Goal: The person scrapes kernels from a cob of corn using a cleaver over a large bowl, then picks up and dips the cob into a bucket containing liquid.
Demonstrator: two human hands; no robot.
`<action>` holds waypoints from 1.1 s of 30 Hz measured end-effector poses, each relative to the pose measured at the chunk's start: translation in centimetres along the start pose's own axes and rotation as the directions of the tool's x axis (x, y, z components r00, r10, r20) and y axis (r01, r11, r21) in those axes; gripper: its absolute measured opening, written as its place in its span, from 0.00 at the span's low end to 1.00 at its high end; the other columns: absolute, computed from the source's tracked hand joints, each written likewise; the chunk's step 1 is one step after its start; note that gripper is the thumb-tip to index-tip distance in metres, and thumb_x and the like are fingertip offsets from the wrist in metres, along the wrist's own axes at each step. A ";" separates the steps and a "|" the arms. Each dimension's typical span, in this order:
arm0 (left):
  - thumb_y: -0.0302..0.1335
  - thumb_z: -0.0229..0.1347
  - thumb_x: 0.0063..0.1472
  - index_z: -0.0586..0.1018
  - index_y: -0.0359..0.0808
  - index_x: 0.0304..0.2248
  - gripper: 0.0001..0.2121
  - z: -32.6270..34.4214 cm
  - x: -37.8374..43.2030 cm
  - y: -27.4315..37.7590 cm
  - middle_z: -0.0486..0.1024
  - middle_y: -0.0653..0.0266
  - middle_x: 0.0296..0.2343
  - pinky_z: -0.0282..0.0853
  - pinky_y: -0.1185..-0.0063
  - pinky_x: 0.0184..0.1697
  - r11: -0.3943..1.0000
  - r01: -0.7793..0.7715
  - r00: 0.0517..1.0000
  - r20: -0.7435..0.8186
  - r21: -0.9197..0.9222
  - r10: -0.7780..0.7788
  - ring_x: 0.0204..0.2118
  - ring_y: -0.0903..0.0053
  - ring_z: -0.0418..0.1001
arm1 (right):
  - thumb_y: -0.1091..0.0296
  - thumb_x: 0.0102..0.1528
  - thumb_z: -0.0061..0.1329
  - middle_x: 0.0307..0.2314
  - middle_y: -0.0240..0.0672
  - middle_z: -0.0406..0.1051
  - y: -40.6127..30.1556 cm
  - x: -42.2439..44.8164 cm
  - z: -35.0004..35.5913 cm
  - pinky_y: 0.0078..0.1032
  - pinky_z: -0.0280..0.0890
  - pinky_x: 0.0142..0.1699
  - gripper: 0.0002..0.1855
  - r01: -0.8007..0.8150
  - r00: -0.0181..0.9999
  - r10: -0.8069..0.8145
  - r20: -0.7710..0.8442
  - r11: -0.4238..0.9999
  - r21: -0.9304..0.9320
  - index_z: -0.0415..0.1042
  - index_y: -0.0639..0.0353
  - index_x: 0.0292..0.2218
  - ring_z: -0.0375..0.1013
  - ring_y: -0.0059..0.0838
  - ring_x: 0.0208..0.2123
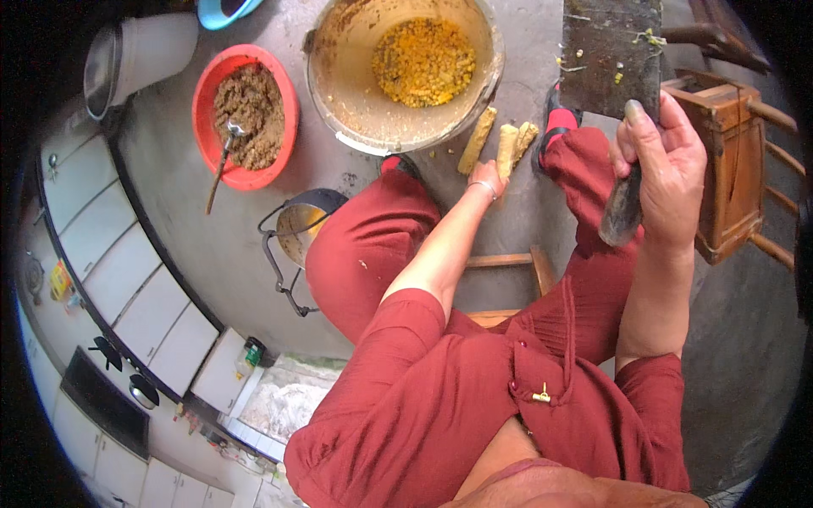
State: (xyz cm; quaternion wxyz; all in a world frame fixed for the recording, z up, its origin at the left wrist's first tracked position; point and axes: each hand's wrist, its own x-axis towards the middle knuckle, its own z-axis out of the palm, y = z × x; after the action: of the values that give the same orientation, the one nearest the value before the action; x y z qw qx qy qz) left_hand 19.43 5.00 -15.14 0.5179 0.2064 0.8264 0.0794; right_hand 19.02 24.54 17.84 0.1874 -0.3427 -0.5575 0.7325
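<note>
My right hand (664, 159) is wrapped around the dark handle of a cleaver (610, 60). Its broad blade points away from me, with a few corn kernels and pale shreds stuck to it. Lower down, between my knees, my left hand (488, 181) grips the near end of a stripped corn cob (507, 147). A second bare cob (477, 141) lies to its left, and another cob (526, 141) is partly covered on its right. Just beyond the cobs stands a large bucket (406, 130) with yellow corn kernels (424, 63) in the bottom.
Left of the bucket, a red basin (202, 127) holds brown mash with a wooden-handled metal tool (222, 165). A pot (298, 222) stands by my left knee. An overturned wooden stool (730, 165) lies at right. White cabinets (127, 254) line the left side.
</note>
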 end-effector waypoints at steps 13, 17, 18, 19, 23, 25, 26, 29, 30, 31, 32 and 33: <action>0.14 0.40 0.53 0.72 0.29 0.28 0.08 -5.8 -6.0 -1.6 0.68 0.62 0.16 0.67 0.77 0.17 0.683 0.298 0.919 0.394 -0.667 -0.017 0.15 0.76 0.67 | 0.71 0.54 0.42 0.14 0.25 0.60 -0.1 -0.2 3.4 0.12 0.54 0.21 0.07 0.054 0.982 -0.042 0.182 0.996 -0.065 0.63 0.66 0.31 0.58 0.13 0.15; 0.12 0.38 0.52 0.72 0.30 0.31 0.12 -15.6 -11.6 4.2 0.68 0.64 0.17 0.67 0.80 0.17 0.625 -0.106 0.945 0.117 -0.773 0.305 0.15 0.79 0.68 | 0.70 0.53 0.43 0.15 0.25 0.60 -0.2 0.4 3.7 0.13 0.55 0.22 0.06 0.117 0.972 -0.102 0.214 0.991 -0.060 0.63 0.65 0.28 0.60 0.14 0.16; 0.12 0.38 0.52 0.72 0.31 0.33 0.13 -18.2 -12.3 5.2 0.69 0.63 0.20 0.68 0.81 0.19 0.618 -0.229 0.938 0.000 -0.752 0.347 0.17 0.79 0.69 | 0.71 0.53 0.43 0.15 0.26 0.60 -0.4 0.5 3.5 0.13 0.55 0.22 0.06 0.136 0.970 -0.122 0.212 0.990 -0.048 0.63 0.64 0.28 0.60 0.14 0.16; 0.12 0.38 0.52 0.72 0.31 0.34 0.14 -20.7 -12.9 5.7 0.70 0.61 0.24 0.69 0.82 0.21 0.609 -0.345 0.917 -0.117 -0.714 0.383 0.19 0.80 0.71 | 0.71 0.53 0.43 0.15 0.26 0.60 -0.5 0.5 3.5 0.13 0.55 0.22 0.06 0.152 0.967 -0.142 0.212 0.988 -0.031 0.63 0.64 0.28 0.60 0.14 0.16; 0.27 0.46 0.51 0.65 0.39 0.47 0.21 -26.4 -8.5 2.4 0.64 0.55 0.45 0.64 0.69 0.45 0.799 -0.435 0.653 -0.466 0.416 0.597 0.40 0.64 0.70 | 0.70 0.53 0.44 0.15 0.25 0.60 0.1 0.8 4.3 0.13 0.56 0.22 0.07 0.147 0.971 -0.131 0.201 0.987 -0.067 0.64 0.65 0.28 0.60 0.14 0.16; 0.35 0.48 0.50 0.71 0.42 0.43 0.19 -27.6 -11.5 4.7 0.67 0.50 0.42 0.56 0.67 0.52 0.883 -0.132 0.827 -0.441 0.451 0.348 0.47 0.60 0.63 | 0.70 0.52 0.45 0.15 0.26 0.61 0.8 1.5 3.7 0.13 0.56 0.22 0.07 0.108 0.977 -0.092 0.190 0.992 -0.071 0.64 0.65 0.28 0.60 0.14 0.16; 0.35 0.48 0.50 0.71 0.42 0.43 0.19 -29.4 -9.4 3.5 0.67 0.50 0.42 0.56 0.69 0.52 0.896 -0.256 0.805 -0.434 0.363 0.405 0.46 0.59 0.64 | 0.70 0.52 0.45 0.15 0.26 0.61 1.0 1.5 4.1 0.13 0.56 0.23 0.07 0.098 0.980 -0.079 0.181 0.990 -0.098 0.64 0.64 0.28 0.60 0.14 0.16; 0.35 0.48 0.49 0.73 0.41 0.40 0.17 -32.5 -8.9 -0.1 0.70 0.52 0.37 0.60 0.73 0.48 0.856 -0.507 0.587 -0.688 0.098 0.427 0.43 0.62 0.67 | 0.70 0.53 0.45 0.15 0.26 0.60 1.6 2.1 3.9 0.13 0.56 0.23 0.07 0.105 0.983 -0.077 0.169 0.980 -0.166 0.64 0.63 0.28 0.60 0.15 0.17; 0.33 0.49 0.49 0.73 0.40 0.39 0.16 -33.1 -10.5 -2.7 0.72 0.53 0.35 0.63 0.75 0.45 0.875 -0.466 0.510 -0.769 0.130 0.386 0.39 0.65 0.69 | 0.70 0.53 0.45 0.15 0.26 0.60 1.8 2.1 4.6 0.13 0.56 0.23 0.06 0.088 0.980 -0.056 0.191 0.983 -0.160 0.64 0.63 0.28 0.60 0.15 0.17; 0.30 0.49 0.49 0.74 0.38 0.38 0.15 -33.0 -11.3 -4.7 0.73 0.54 0.33 0.66 0.77 0.41 0.880 -0.451 0.421 -0.833 0.151 0.359 0.36 0.68 0.72 | 0.70 0.53 0.44 0.16 0.25 0.60 2.0 2.1 4.7 0.13 0.56 0.23 0.06 0.077 0.980 -0.041 0.194 0.980 -0.183 0.64 0.62 0.28 0.60 0.15 0.17; 0.29 0.49 0.49 0.74 0.38 0.38 0.14 -32.6 -12.5 -7.2 0.74 0.56 0.32 0.66 0.78 0.40 0.897 -0.415 0.414 -0.848 0.148 0.332 0.35 0.70 0.73 | 0.69 0.53 0.44 0.16 0.25 0.59 2.2 2.1 5.0 0.13 0.55 0.23 0.07 0.055 0.982 -0.017 0.187 0.978 -0.202 0.63 0.62 0.27 0.59 0.15 0.17; 0.27 0.49 0.49 0.74 0.38 0.37 0.13 -32.9 -14.6 -8.7 0.74 0.57 0.31 0.67 0.79 0.39 0.908 -0.387 0.395 -0.861 0.160 0.321 0.34 0.73 0.73 | 0.69 0.54 0.44 0.16 0.26 0.59 1.4 2.1 5.0 0.14 0.55 0.23 0.07 0.046 0.985 -0.009 0.173 0.976 -0.213 0.63 0.62 0.26 0.59 0.15 0.17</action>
State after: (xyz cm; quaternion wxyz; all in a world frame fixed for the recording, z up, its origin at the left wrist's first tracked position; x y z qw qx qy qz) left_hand -6.54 -6.28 8.72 0.0027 0.2902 0.9061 0.3080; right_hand 14.11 22.05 16.59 0.1107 -0.2893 -0.6526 0.6915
